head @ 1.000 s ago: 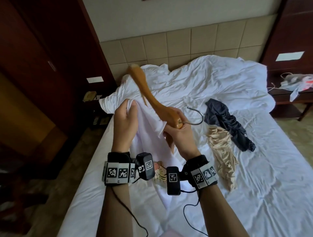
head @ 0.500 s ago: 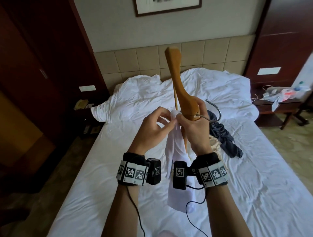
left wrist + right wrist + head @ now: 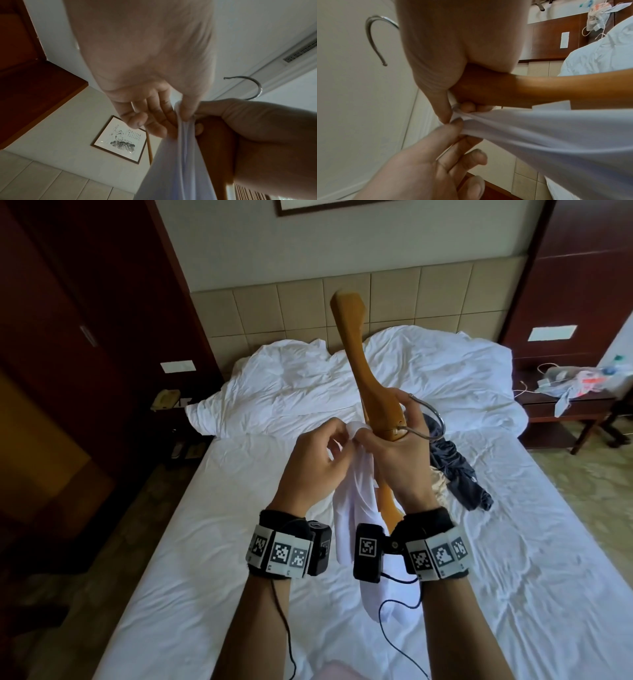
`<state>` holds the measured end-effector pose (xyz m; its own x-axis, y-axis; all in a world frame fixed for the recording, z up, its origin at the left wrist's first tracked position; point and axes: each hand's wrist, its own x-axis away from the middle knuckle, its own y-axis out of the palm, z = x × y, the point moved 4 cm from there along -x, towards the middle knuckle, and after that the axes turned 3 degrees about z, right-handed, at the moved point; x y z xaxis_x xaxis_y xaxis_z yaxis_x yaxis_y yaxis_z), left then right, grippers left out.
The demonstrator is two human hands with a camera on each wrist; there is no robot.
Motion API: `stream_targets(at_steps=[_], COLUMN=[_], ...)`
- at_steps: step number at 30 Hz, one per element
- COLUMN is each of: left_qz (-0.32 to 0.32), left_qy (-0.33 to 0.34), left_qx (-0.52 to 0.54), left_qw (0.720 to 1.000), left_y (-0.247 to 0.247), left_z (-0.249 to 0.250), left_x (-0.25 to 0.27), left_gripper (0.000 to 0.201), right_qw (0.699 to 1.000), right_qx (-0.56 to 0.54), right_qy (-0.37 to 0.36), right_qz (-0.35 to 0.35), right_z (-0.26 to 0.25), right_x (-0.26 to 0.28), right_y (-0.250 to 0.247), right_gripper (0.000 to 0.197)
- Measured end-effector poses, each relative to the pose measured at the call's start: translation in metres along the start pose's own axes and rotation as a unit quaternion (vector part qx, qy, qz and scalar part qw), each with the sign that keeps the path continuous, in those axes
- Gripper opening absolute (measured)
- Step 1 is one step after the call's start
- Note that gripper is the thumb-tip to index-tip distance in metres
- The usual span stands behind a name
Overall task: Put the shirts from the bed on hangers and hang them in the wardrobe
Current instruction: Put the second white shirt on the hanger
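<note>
A wooden hanger stands almost upright over the bed, its metal hook pointing right. My right hand grips its middle, and in the right wrist view its thumb also presses white cloth against the hanger. A white shirt hangs bunched below both hands. My left hand pinches the shirt's top edge beside the hanger; the left wrist view shows thumb and fingers closed on the shirt. A dark shirt and a beige garment lie on the bed, to the right.
A crumpled white duvet covers the head of the bed. Dark wooden panelling stands to the left, above a bedside table with a phone. The right nightstand holds a plastic bag and cables.
The hanger swung from leaning left to nearly upright and rose. The shirt was lifted off the bed. My left hand moved right, up to the hanger's middle.
</note>
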<state>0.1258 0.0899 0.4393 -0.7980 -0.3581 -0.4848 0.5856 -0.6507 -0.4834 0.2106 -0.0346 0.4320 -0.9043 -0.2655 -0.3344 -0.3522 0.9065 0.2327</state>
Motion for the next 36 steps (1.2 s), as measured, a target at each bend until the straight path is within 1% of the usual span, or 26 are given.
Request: stream_targets(at_steps=[5, 8, 9, 12, 14, 15, 16, 18, 20, 21, 23, 25, 26, 27, 29, 31, 32, 33, 36], left_qz=[0.025, 0.022, 0.009, -0.071, -0.094, -0.093, -0.080, -0.029, 0.043, 0.079, 0.148, 0.215, 0.236, 0.246, 0.237, 0.219, 0.214, 0.214, 0.219], left_qy=[-0.051, -0.089, -0.108, -0.146, -0.135, -0.130, -0.129, -0.120, -0.097, -0.089, -0.094, -0.128, -0.152, -0.176, -0.228, -0.275, -0.293, -0.307, -0.345], left_qx=[0.007, 0.016, 0.015, 0.036, 0.034, 0.023, 0.003, -0.075, -0.166, -0.196, -0.214, -0.199, -0.189, -0.181, -0.162, -0.150, -0.148, -0.149, -0.173], left_qw=[0.998, 0.996, 0.994, 0.986, 0.986, 0.987, 0.988, 0.990, 0.980, 0.974, 0.961, 0.948, 0.941, 0.936, 0.930, 0.924, 0.920, 0.915, 0.896], left_y=[-0.013, -0.016, -0.015, -0.007, -0.005, -0.006, -0.007, -0.011, -0.018, -0.021, -0.029, -0.041, -0.048, -0.055, -0.063, -0.067, -0.068, -0.068, -0.070], left_z=[-0.015, -0.021, -0.022, -0.018, -0.018, -0.020, -0.024, -0.032, -0.034, -0.034, -0.035, -0.042, -0.047, -0.054, -0.069, -0.085, -0.091, -0.096, -0.104], left_x=[-0.001, 0.001, 0.002, 0.007, 0.009, 0.009, 0.009, 0.007, 0.007, 0.008, 0.011, 0.015, 0.016, 0.018, 0.022, 0.025, 0.027, 0.029, 0.037], left_gripper=[0.019, 0.021, 0.024, 0.037, 0.045, 0.045, 0.041, 0.030, 0.021, 0.017, 0.012, 0.014, 0.015, 0.016, 0.017, 0.013, 0.010, 0.011, 0.016], right_qw=[1.000, 1.000, 0.999, 0.997, 0.995, 0.994, 0.993, 0.991, 0.992, 0.993, 0.995, 0.997, 0.998, 0.998, 0.998, 0.996, 0.995, 0.992, 0.983], right_qx=[0.000, 0.014, 0.028, 0.065, 0.074, 0.083, 0.093, 0.102, 0.091, 0.084, 0.062, 0.027, 0.006, -0.010, -0.022, 0.002, 0.026, 0.047, 0.069], right_qy=[0.001, -0.002, -0.007, -0.024, -0.031, -0.034, -0.036, -0.037, -0.034, -0.028, -0.007, 0.012, 0.026, 0.039, 0.056, 0.066, 0.067, 0.068, 0.086], right_qz=[-0.017, -0.022, -0.023, -0.041, -0.058, -0.063, -0.068, -0.074, -0.080, -0.083, -0.081, -0.065, -0.055, -0.045, -0.038, -0.056, -0.073, -0.093, -0.150], right_z=[0.012, 0.019, 0.020, 0.020, 0.020, 0.021, 0.023, 0.024, 0.024, 0.024, 0.025, 0.025, 0.024, 0.024, 0.026, 0.031, 0.033, 0.036, 0.040], right_x=[-0.002, -0.003, -0.003, -0.001, 0.002, 0.003, 0.003, 0.004, 0.005, 0.006, 0.006, 0.005, 0.005, 0.005, 0.004, 0.002, 0.001, 0.000, -0.001], right_y=[0.002, -0.001, -0.002, -0.002, 0.000, 0.001, 0.002, 0.004, 0.007, 0.009, 0.009, 0.005, 0.000, -0.004, -0.013, -0.021, -0.025, -0.029, -0.038], right_gripper=[0.062, 0.062, 0.061, 0.060, 0.061, 0.060, 0.060, 0.057, 0.056, 0.055, 0.051, 0.036, 0.030, 0.031, 0.052, 0.069, 0.072, 0.071, 0.058])
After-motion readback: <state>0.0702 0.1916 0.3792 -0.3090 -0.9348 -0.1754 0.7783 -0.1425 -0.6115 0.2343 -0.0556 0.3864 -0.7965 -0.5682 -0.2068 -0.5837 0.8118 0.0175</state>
